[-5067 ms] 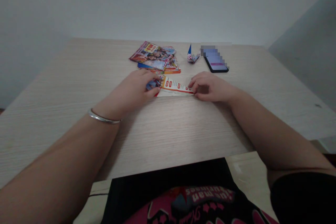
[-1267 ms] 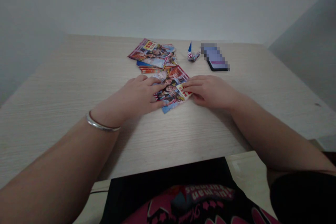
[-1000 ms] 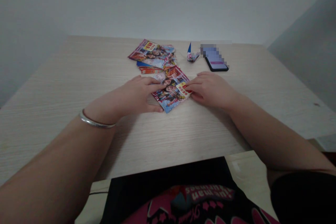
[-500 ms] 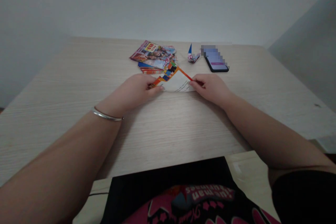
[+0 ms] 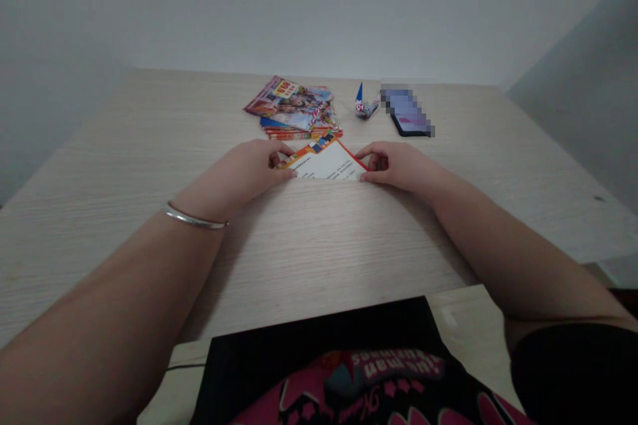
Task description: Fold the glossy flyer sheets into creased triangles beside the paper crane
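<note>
A colourful printed sheet of paper [image 5: 326,163] lies folded into a triangle on the wooden table [image 5: 149,166], its white inner side up and its point away from me. My left hand [image 5: 244,169], with a silver bangle on the wrist, pinches the triangle's left corner. At the right corner my right hand [image 5: 396,165] pinches the paper with curled fingers. Both hands press the fold against the table.
A stack of colourful printed sheets [image 5: 292,106] lies behind the folded paper. To its right stand a small folded paper figure [image 5: 363,106] and a black phone [image 5: 409,116] with its screen lit. A pale wall rises behind the table.
The sheet lay flat with its picture side up a second ago. My hands have folded it over into a triangle with the white side up and now press its two lower corners down.
</note>
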`<action>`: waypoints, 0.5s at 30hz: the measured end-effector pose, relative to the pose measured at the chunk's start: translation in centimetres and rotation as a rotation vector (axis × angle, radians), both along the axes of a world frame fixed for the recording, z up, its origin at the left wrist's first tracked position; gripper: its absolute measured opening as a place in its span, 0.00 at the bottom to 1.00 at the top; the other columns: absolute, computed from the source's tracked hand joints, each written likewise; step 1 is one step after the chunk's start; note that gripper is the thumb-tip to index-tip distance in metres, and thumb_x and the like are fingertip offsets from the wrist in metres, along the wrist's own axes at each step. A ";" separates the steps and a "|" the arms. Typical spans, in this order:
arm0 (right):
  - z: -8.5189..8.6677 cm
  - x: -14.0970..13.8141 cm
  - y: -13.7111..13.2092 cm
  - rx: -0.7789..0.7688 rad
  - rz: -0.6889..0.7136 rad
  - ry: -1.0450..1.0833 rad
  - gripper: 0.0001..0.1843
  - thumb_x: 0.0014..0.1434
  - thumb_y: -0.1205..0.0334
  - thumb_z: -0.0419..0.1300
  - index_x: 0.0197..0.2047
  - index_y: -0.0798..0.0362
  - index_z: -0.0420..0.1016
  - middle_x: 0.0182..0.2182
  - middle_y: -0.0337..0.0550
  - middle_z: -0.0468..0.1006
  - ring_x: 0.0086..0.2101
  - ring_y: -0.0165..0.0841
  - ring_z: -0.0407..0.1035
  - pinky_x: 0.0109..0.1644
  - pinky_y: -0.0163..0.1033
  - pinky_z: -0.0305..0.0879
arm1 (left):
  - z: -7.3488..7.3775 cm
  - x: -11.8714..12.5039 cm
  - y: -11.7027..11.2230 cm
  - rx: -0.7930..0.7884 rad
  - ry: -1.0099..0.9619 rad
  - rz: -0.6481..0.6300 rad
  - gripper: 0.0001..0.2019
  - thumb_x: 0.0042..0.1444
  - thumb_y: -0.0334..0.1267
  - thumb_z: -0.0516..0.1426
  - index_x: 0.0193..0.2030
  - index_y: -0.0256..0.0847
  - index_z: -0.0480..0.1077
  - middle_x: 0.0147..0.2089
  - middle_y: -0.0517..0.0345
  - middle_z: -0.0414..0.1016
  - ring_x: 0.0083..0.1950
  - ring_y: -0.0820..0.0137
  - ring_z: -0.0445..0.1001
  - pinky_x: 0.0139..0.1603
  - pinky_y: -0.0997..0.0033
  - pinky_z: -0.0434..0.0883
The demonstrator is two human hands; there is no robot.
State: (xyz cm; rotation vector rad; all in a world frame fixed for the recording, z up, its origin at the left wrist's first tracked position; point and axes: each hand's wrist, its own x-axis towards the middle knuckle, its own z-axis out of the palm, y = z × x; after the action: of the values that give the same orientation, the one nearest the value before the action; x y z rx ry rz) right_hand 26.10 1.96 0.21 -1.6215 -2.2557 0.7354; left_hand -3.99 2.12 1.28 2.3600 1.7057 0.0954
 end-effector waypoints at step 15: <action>0.1 1.5 0.4 0.008 0.107 0.084 0.24 0.54 0.65 0.68 0.55 0.49 0.81 0.34 0.40 0.83 0.31 0.33 0.71 0.36 0.39 0.66 | 0.0 -1.3 0.6 0.068 -0.083 -0.086 0.24 0.57 0.34 0.55 0.60 0.41 0.78 0.48 0.49 0.82 0.43 0.61 0.79 0.45 0.65 0.74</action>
State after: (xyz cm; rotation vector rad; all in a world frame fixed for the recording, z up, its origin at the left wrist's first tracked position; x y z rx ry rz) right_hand 27.61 2.38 0.32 -1.4475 -2.2963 0.8040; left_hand -5.28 2.73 1.26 2.4378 1.5857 0.2375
